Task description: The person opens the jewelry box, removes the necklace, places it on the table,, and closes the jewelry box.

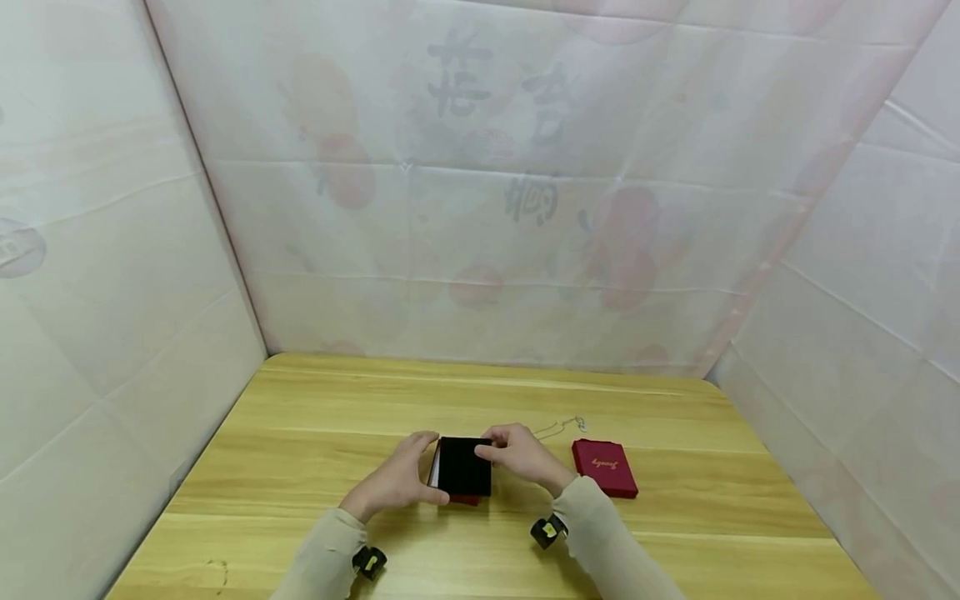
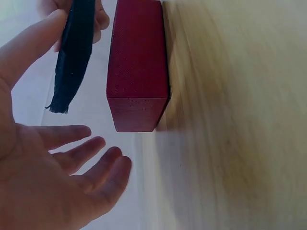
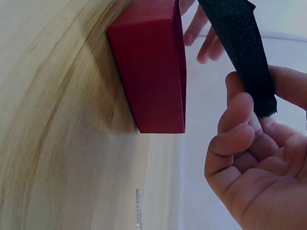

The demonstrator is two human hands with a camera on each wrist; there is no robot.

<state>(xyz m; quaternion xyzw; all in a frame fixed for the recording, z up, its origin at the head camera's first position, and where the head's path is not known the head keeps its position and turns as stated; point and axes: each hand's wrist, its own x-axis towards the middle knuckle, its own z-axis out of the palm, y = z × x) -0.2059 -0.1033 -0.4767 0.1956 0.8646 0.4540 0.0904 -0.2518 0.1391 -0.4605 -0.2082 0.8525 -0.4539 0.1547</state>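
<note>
A black velvety pad [image 1: 459, 468] is held above a small red box [image 1: 468, 501], which is mostly hidden beneath it in the head view. My right hand [image 1: 522, 456] pinches the pad's right edge between thumb and curled fingers. On the other side, the left hand [image 1: 401, 479] has its fingers spread and extended, with the thumb at the pad's edge. Both wrist views show the pad [image 3: 247, 52] apart from the box [image 2: 138, 52], whose open side faces it.
To the right lies a red box lid [image 1: 606, 470] with gold lettering. A thin silver chain necklace [image 1: 557, 428] with a pendant is stretched on the wooden table [image 1: 360, 400] behind the right hand. White printed cloth [image 1: 480, 208] walls in the table.
</note>
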